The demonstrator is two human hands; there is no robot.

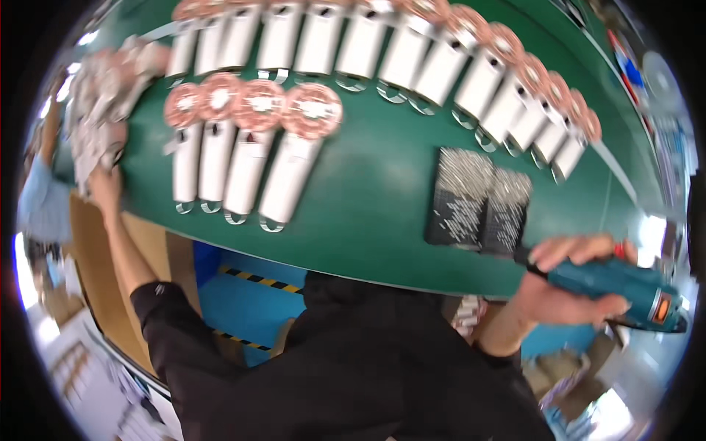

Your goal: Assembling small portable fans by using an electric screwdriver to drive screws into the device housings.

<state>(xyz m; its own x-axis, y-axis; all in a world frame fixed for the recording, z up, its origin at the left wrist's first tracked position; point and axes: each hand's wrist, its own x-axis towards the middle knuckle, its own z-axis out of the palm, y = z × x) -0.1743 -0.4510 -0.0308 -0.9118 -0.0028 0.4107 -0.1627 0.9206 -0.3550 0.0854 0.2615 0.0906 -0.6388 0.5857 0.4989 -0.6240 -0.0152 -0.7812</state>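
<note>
My right hand (548, 290) is closed around a teal electric screwdriver (610, 285) at the table's near right edge. The tool's dark tip points left, close to two black trays (463, 202) of small silvery screws. Far to the left, my left hand (105, 184) reaches to the near end of a heap of white and pink parts (110, 88). Its fingers are blurred against the heap, so their grip is unclear. Between my hands, several white handheld fans (293, 176) with round pink heads lie side by side, wrist loops toward me.
A long curved row of similar fans (401, 55) lies along the far side of the green table (368, 198). A cardboard box (110, 272) stands below the left table edge. Another person's blue sleeve (44, 198) shows beyond it at the far left.
</note>
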